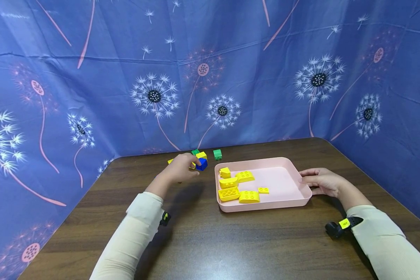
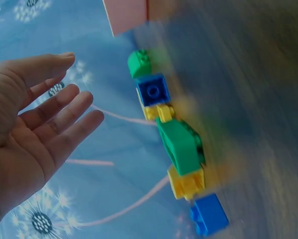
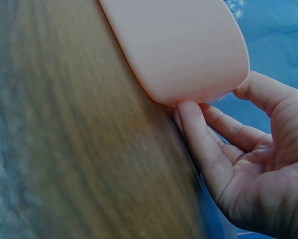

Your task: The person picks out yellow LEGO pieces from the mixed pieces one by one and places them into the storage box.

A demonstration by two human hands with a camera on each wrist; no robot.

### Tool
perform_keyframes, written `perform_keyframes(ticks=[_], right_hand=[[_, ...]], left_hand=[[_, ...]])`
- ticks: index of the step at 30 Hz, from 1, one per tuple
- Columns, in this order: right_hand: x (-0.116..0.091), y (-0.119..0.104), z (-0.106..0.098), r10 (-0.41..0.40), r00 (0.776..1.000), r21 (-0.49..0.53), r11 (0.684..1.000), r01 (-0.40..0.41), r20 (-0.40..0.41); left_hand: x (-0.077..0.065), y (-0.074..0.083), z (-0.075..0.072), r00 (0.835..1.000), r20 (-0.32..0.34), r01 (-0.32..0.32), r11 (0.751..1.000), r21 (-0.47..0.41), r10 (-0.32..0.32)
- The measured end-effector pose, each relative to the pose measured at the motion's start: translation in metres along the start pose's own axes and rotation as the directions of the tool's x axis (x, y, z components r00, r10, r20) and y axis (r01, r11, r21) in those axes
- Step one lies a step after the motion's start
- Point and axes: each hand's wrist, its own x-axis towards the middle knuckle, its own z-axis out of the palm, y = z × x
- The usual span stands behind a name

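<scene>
My left hand (image 1: 182,168) hovers by a loose group of toy building bricks at the back of the table, fingers relaxed and slightly bent. Its palm holds nothing in the left wrist view. Nearest its fingertips in the head view is a blue brick (image 1: 202,165); the hand hides part of the group. In the left wrist view the row includes a green brick (image 2: 181,147), a yellow brick (image 2: 186,182) and another blue brick (image 2: 209,215). My right hand (image 1: 323,182) grips the right end of a pink tray (image 1: 283,196), fingertips against its wall and rim.
Several yellow bricks (image 1: 249,196) lie in the tray's left half. A small green brick (image 1: 217,154) stands near the table's back edge. Blue dandelion-patterned cloth (image 1: 231,77) hangs behind the wooden table (image 1: 210,241) and along its sides.
</scene>
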Motion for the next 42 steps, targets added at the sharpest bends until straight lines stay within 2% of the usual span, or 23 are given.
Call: perform_keyframes(ticks=[5,9,15,20,30,37,42], right_hand=[[0.000,0.000,0.000,0.010,1.000,-0.006,1.000,-0.010,-0.015],[0.000,0.001,-0.001,0.011,1.000,-0.007,1.000,-0.011,-0.015],[0.001,0.002,-0.002,0.009,1.000,0.003,1.000,-0.009,-0.007],[0.000,0.002,-0.002,0.007,1.000,0.004,1.000,-0.007,-0.006],[0.001,0.001,-0.001,0.010,1.000,-0.010,1.000,-0.010,-0.019],[0.000,0.001,0.000,0.004,1.000,-0.018,1.000,-0.004,-0.010],[-0.001,-0.002,0.002,0.006,1.000,0.003,1.000,-0.006,-0.003]], left_hand=[[-0.005,-0.015,-0.002,0.999,-0.017,0.027,1.000,0.003,-0.027],[-0.007,-0.028,-0.004,0.997,-0.013,0.079,0.997,0.005,-0.078],[-0.007,-0.045,-0.007,0.983,-0.015,0.182,0.983,-0.003,-0.182],[-0.007,-0.057,-0.007,0.973,-0.020,0.230,0.973,0.018,-0.230],[-0.009,-0.079,-0.002,0.935,-0.022,0.354,0.935,0.024,-0.353],[-0.010,-0.090,0.002,0.915,0.041,0.401,0.916,0.020,-0.402],[-0.011,-0.097,0.006,0.901,0.053,0.430,0.902,0.026,-0.431]])
